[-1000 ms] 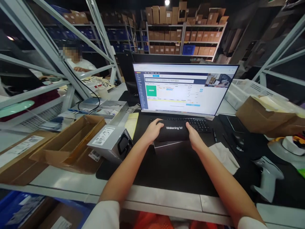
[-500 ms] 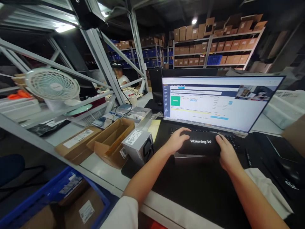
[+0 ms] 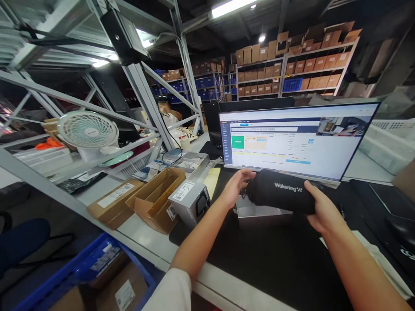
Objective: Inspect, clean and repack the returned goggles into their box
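Note:
A black soft case [image 3: 282,192] with the white word "Wakening" on it is held above the desk, its right end tipped lower. My right hand [image 3: 324,205] grips that right end, thumb on top and fingers underneath. Beside the left end, my left hand [image 3: 236,188] has its fingers stretched out; whether the fingertips touch the case I cannot tell. Beneath the case stands an open grey box [image 3: 259,218], partly covered by it. Left of my left forearm is a closed silver box [image 3: 191,201] with a label and a dark product picture.
Behind the case stands a monitor [image 3: 269,151]. An open cardboard box [image 3: 155,203] and a closed one [image 3: 115,201] line the table's left side. A fan [image 3: 89,134] sits beyond the metal frame. A mouse [image 3: 402,229] lies at right; a blue crate [image 3: 97,259] is below the table edge.
My left hand has come off the case's left end and its fingers have straightened. The case, in my right hand, has tilted and shifted slightly right, uncovering more of the grey box.

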Tool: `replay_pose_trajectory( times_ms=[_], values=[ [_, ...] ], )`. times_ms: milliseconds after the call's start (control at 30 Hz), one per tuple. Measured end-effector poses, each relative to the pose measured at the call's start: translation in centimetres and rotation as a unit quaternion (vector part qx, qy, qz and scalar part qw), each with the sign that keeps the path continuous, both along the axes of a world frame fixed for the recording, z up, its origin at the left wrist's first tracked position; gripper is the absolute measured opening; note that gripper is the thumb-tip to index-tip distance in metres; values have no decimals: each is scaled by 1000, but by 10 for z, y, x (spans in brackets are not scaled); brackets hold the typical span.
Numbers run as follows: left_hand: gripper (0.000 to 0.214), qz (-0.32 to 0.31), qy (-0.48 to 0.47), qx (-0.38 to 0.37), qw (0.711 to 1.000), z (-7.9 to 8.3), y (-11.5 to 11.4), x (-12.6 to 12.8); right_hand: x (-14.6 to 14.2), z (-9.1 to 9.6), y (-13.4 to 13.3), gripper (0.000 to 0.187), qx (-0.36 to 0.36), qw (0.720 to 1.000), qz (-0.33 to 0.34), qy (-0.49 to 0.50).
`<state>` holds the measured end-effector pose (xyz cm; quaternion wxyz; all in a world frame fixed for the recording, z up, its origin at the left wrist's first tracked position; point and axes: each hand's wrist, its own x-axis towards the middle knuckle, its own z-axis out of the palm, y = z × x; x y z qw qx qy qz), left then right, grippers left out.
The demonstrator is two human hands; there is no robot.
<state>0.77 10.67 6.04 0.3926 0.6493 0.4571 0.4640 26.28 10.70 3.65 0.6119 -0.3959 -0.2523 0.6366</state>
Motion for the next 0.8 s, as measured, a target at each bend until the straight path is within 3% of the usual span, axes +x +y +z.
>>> replay_pose_trajectory(
  times_ms=[100, 200, 300, 400, 567, 700, 800],
  values=[
    [53, 41, 194, -33, 980, -6, 20, -15, 7, 4, 5, 21, -7, 997, -59, 44],
    [38, 13, 298, -101, 949, -13, 31, -24, 15, 8, 7, 19, -32, 992, -106, 62],
    [15, -7, 376, -156, 913, -17, 25, -25, 22, 10, 7, 20, -34, 989, -123, 69],
    [9, 2, 409, -164, 898, -16, 2, -22, 27, 11, 6, 22, -20, 989, -127, 75],
    [32, 12, 423, -112, 899, -17, -62, 1, 32, 16, 5, 17, -18, 987, -136, 80],
    [34, -83, 437, -103, 890, -25, -108, 38, 33, 17, 4, 16, -23, 986, -139, 93],
    [46, -213, 299, -217, 904, -30, -122, 55, 32, 18, 3, 17, -33, 984, -141, 101]
  ],
)
